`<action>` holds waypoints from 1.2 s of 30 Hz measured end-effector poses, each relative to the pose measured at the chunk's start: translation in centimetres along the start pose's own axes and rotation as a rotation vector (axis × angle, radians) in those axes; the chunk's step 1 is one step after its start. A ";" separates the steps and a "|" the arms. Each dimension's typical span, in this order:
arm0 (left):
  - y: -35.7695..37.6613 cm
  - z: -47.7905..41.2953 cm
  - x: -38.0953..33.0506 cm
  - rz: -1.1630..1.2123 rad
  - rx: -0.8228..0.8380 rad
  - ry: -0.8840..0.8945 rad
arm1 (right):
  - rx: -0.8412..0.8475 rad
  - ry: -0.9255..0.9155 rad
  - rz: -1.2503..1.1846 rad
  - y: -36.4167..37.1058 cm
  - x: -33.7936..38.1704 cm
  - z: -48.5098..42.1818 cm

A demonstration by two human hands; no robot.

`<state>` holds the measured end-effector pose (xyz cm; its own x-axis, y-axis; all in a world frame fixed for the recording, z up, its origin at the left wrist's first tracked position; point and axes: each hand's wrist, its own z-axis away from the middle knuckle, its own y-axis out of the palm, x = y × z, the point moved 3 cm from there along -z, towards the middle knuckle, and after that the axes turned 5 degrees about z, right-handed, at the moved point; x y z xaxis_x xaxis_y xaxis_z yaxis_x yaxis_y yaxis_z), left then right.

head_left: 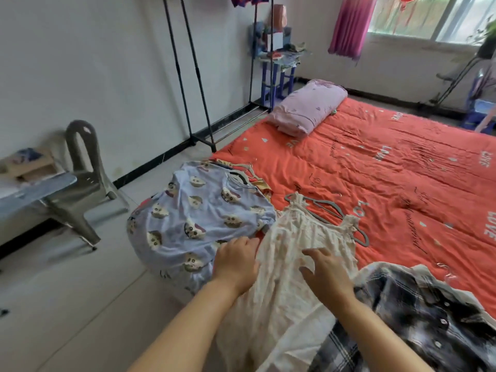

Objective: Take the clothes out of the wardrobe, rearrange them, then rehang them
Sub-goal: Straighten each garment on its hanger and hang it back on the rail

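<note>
Cream dress (292, 237) lies flat on the near corner of the bed (389, 162), neck end pointing away, with a grey hanger (326, 210) in its neck.

Right hand (326, 272): palm down on the middle of the dress. Fingers (316, 255) are straight and spread, pressing the cloth and gripping nothing. The forearm comes in from the lower edge, over the dress and just beside a plaid shirt (418, 318).

Left hand (236, 264): rests at the left edge of the dress, where it meets a blue shirt (198, 218). Fingers (248, 244) are lightly bent, tips at the dress edge. Whether they pinch the cloth cannot be told. The forearm runs up from the lower left.

Surroundings: the blue shirt, printed with cartoon faces, is heaped at the bed corner, touching the dress on its left. The plaid shirt lies on the bed at lower right, overlapping the hem side of the dress. Folded pink bedding (308, 106) sits at the far end of the bed, well apart from the hands. A black rack (188, 76) stands by the wall beyond the bed, with clothes showing only at its top rail. A grey chair (86, 167) stands on the floor to the left.
</note>
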<state>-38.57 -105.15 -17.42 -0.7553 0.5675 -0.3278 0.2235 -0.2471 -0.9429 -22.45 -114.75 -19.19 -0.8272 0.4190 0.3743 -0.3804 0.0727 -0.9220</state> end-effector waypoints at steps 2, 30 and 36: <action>-1.8 1.0 4.0 0.005 -0.009 -0.030 | 0.022 -0.015 0.021 1.2 3.8 -0.3; -9.4 -28.5 29.1 -0.112 0.173 -0.019 | 0.144 0.074 -0.012 10.4 20.1 -33.3; -7.8 -36.0 30.8 -0.099 0.251 0.106 | 0.106 0.248 -0.017 11.4 19.4 -37.9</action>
<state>-41.45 -57.48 -22.33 -0.6939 0.6745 -0.2521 -0.0171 -0.3655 -0.9307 -27.22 -71.51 -26.23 -0.6990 0.6282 0.3417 -0.4449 -0.0079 -0.8955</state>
